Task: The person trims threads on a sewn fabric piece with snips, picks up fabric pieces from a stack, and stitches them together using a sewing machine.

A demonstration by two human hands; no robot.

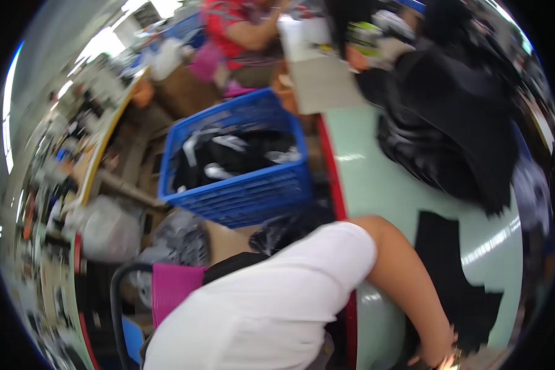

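Note:
My left arm, in a white short sleeve, reaches across to the bottom right. My left hand is at the lower edge of the view, close to a flat cut piece of black fabric on the pale green tabletop. The fingers are mostly cut off and blurred, so their grip does not show. My right hand is out of sight. Farther up the table lies a big heap of black fabric.
Beside the table's red edge stands a blue plastic crate holding black and white cloth. Behind it sits a person in a red top. A magenta-backed chair and plastic bags are at the left.

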